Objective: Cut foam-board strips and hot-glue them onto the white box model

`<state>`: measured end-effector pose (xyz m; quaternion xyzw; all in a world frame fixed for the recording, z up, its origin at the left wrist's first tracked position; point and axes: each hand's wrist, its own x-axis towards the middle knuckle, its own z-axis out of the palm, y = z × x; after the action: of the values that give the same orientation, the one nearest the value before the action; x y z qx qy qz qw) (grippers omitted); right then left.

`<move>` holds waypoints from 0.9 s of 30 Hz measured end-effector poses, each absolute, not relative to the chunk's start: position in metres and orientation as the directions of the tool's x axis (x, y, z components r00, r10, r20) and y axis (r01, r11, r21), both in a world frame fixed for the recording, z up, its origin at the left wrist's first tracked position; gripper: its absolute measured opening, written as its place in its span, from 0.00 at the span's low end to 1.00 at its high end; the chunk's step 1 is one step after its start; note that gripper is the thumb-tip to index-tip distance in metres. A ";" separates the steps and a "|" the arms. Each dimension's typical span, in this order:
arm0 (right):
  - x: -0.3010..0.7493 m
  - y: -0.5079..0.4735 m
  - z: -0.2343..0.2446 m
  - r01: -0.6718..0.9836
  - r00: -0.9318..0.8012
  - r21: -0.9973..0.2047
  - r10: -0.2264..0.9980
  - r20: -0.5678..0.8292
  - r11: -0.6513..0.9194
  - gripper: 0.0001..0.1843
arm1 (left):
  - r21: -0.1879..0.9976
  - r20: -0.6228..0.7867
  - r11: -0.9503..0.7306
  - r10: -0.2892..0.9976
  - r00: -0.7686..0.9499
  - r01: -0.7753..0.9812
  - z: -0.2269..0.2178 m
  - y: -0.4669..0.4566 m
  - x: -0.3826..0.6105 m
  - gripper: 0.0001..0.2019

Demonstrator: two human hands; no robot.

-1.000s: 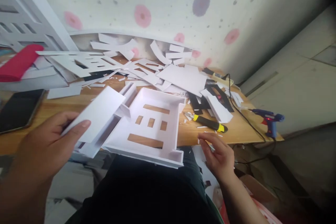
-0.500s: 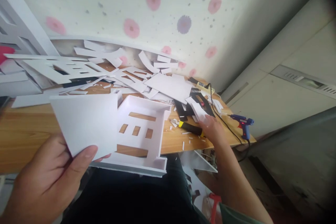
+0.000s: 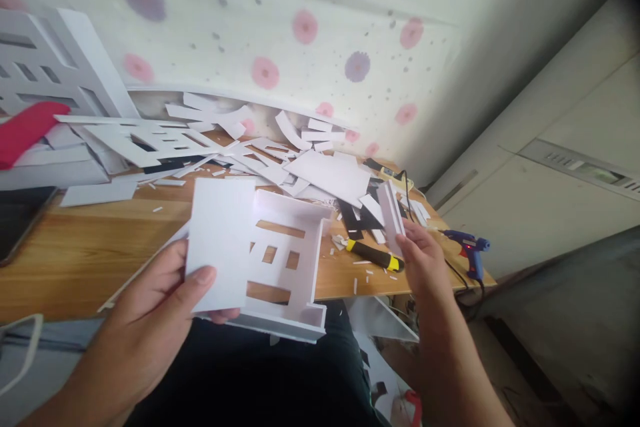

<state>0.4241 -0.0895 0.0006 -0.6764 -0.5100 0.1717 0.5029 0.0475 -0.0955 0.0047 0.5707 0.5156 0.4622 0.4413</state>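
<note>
Between the thumb and fingers of my left hand (image 3: pixel 160 300) is a white foam board panel (image 3: pixel 220 240), its flat face toward me. Behind that panel, at the table's front edge, rests a white foam board box (image 3: pixel 310 267) with low walls and rectangular cut-outs; the panel hides its left part. My right hand (image 3: pixel 425 253) is closed on narrow white foam board strips (image 3: pixel 391 213), raised over the table's right side. Just left of this hand lies a utility knife (image 3: pixel 375 255) with a black and yellow handle.
A blue glue gun (image 3: pixel 467 247) with a cable stands at the table's right corner. White board offcuts (image 3: pixel 325 173) are heaped along the wall. At the left are a large cut-out panel (image 3: pixel 65 67), a red object (image 3: pixel 30 130) and a dark flat device (image 3: pixel 23 217).
My right hand has lifted the strips from beside the knife. My left hand has shifted right with the panel, which is turned and looks narrower. The view has swung slightly left.
</note>
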 end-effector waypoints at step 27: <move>0.230 -0.128 0.001 0.070 -0.255 -0.813 0.799 0.545 0.577 0.40 | 0.955 0.281 -0.260 0.946 0.159 -0.140 0.040 -0.090 0.070 0.23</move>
<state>0.2300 -0.1284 0.0012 -0.3043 -0.7134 0.3445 0.5289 0.0703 -0.0896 0.0399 0.5762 0.3496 0.5461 0.4975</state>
